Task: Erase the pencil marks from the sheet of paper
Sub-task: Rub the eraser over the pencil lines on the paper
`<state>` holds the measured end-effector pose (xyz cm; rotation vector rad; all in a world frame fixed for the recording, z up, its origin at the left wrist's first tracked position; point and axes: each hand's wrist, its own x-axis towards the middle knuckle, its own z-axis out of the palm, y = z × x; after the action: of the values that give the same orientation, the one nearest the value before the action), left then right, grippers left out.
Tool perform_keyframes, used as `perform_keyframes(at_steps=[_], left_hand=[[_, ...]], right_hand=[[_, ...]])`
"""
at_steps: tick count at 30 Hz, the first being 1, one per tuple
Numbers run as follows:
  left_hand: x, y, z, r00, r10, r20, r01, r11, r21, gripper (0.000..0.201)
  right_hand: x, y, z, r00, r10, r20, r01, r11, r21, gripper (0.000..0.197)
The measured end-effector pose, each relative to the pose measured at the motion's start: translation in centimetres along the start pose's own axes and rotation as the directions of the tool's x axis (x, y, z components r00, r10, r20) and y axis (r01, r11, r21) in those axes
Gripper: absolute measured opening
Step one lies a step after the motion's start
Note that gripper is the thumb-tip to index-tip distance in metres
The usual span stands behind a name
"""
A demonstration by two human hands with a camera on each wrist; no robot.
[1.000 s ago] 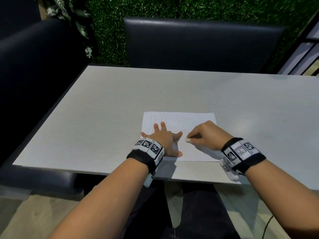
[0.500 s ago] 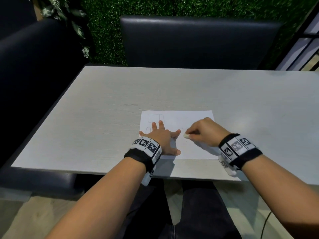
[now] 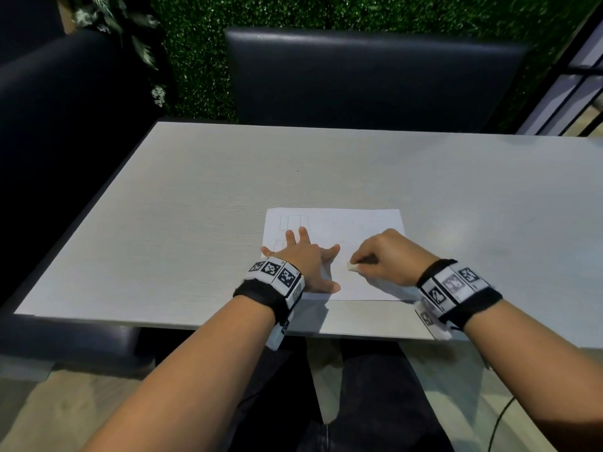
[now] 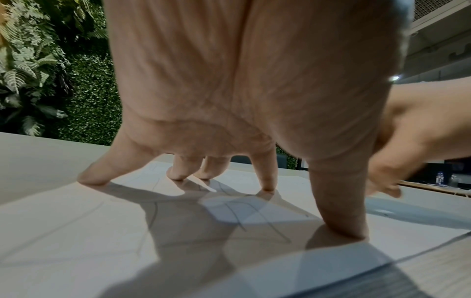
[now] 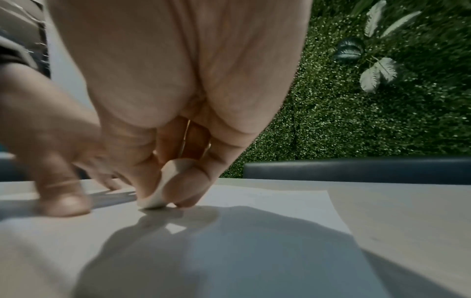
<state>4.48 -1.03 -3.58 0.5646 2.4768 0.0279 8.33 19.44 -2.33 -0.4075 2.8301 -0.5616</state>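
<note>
A white sheet of paper (image 3: 355,223) lies near the front edge of the pale table (image 3: 202,197), with faint pencil boxes (image 3: 288,221) at its upper left. My left hand (image 3: 306,256) is spread flat on the sheet's left half, its straight fingertips (image 4: 91,178) pressing the paper (image 4: 76,231) over pencil lines (image 4: 237,216). My right hand (image 3: 388,256) pinches a small white eraser (image 3: 352,266) between thumb and fingers. The eraser's (image 5: 159,189) lower end touches the paper (image 5: 254,201) in the middle of the sheet, just right of the left hand.
A dark padded bench back (image 3: 372,76) stands behind the table, another dark seat (image 3: 65,132) at its left. A green leafy wall (image 3: 202,44) is beyond. A window frame (image 3: 574,89) shows at the right. The table's front edge runs just below both wrists.
The right hand with the eraser has shifted slightly back and forth over the middle of the sheet. The left hand stays spread on the paper. The head view has tilted a little.
</note>
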Motion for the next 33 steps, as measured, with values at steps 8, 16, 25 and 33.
perform_keyframes(at_steps=[8,16,25,33], left_hand=[[0.2,0.1,0.0,1.0,-0.003,0.003,0.003,1.0,0.008,0.092],[0.0,0.2,0.0,1.0,-0.006,0.003,0.006,1.0,0.022,0.093],[0.3,0.0,0.2,1.0,-0.013,-0.004,0.013,1.0,0.01,0.093],[0.2,0.2,0.0,1.0,-0.011,-0.002,0.011,1.0,0.025,0.092]], right_hand=[[-0.2,0.1,0.1,0.999,0.032,-0.025,-0.031,0.999,0.03,0.018],[-2.1,-0.4,0.4,0.995,-0.03,0.095,0.03,1.0,0.0,0.019],[-0.4,0.0,-0.4,1.0,-0.003,-0.002,0.003,1.0,-0.003,0.018],[0.1,0.3,-0.7,1.0,-0.006,-0.015,0.007,1.0,0.017,0.018]])
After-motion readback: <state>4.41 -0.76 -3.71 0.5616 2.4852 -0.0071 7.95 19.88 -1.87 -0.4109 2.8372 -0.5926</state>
